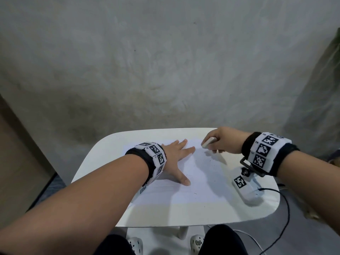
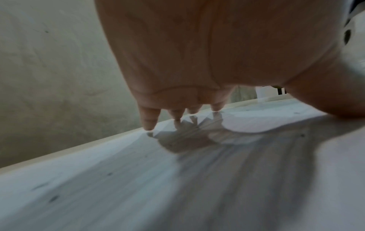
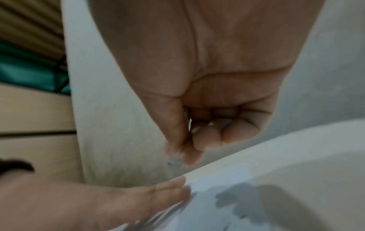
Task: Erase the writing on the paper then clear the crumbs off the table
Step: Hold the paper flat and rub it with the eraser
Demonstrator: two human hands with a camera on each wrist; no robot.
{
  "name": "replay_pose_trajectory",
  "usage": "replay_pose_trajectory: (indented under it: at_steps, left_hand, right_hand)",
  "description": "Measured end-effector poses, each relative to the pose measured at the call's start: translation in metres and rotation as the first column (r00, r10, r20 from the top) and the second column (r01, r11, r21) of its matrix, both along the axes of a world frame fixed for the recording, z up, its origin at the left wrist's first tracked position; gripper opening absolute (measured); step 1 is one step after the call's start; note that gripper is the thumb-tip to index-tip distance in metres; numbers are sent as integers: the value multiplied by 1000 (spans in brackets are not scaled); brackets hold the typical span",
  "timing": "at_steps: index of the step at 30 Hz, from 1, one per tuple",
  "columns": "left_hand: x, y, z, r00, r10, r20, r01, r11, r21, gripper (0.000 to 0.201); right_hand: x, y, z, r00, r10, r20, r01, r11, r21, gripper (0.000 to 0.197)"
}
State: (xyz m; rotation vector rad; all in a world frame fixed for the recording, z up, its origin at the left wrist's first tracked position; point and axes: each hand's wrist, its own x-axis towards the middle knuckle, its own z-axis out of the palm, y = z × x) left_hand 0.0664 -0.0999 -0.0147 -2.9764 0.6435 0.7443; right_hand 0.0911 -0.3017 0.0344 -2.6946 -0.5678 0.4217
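Note:
A white sheet of paper [image 1: 198, 173] lies on the small white table [image 1: 165, 216]. My left hand [image 1: 177, 157] presses flat on the paper's left part, fingers straight and spread. My right hand [image 1: 220, 141] hovers at the paper's far right corner and grips a white eraser [image 1: 208, 142], whose end sticks out toward the left. In the right wrist view the fingers [image 3: 205, 137] are curled tight and the eraser tip [image 3: 173, 161] shows below them. A few small dark crumbs [image 1: 195, 193] dot the paper. In the left wrist view my fingertips [image 2: 149, 123] touch the sheet [image 2: 138, 179].
A white device with a black-and-white marker [image 1: 246, 188] and a black cable [image 1: 283, 214] lies at the table's right edge, under my right wrist. A grey wall stands close behind the table. My knees and shoes show below the front edge.

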Motion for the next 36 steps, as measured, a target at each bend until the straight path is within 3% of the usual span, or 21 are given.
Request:
replay_pose_trajectory:
  at_steps: [3,7,11,18,22,24,26,28,31,34,36]
  left_hand:
    - [6,10,8,1000,6,18,-5,999,-44,125]
    - [2,19,10,1000,-22,-6,22,1000,18,131]
    - [-4,24,-4,999,-8,-42,9,999,32,129]
    - [4,27,-11,998,-18,-55,20,999,38,133]
    - [2,26,-8,998,-21,-55,25,998,63,131]
    - [3,26,-8,998,-32,-48,35,998,46,131]
    - [4,26,-10,999,-29,-46,30,999,33,130]
    - [5,27,-10,999,-28,-45,30,999,36,129]
    - [6,28,-12,998,-32,-50,34,998,45,133]
    - [5,26,-12,999,-22,-31,23,999,46,133]
    - [5,26,-11,999,-26,-22,27,998,52,132]
  right_hand:
    - [2,11,-5,1000,-14,-20,14,1000,13,14]
    - [2,29,-12,996,54,78,-34,970,-239,25]
    - [9,43,-12,995,55,85,-25,947,-320,16]
    - [-12,73,-19,945,324,-35,-284,767,-575,29]
    - [-2,61,-6,968,249,24,-192,801,-566,18]
    - [-17,69,-8,944,330,9,-262,765,-588,28]
    - [-36,75,-13,905,422,-45,-384,768,-513,34]
    - [-31,69,-9,917,388,-96,-384,790,-478,32]
    - [-21,62,-5,946,322,-31,-287,791,-541,24]
    - [-52,77,-13,881,462,-102,-427,682,-594,45]
    - [-52,75,-10,882,450,-138,-451,724,-521,40]
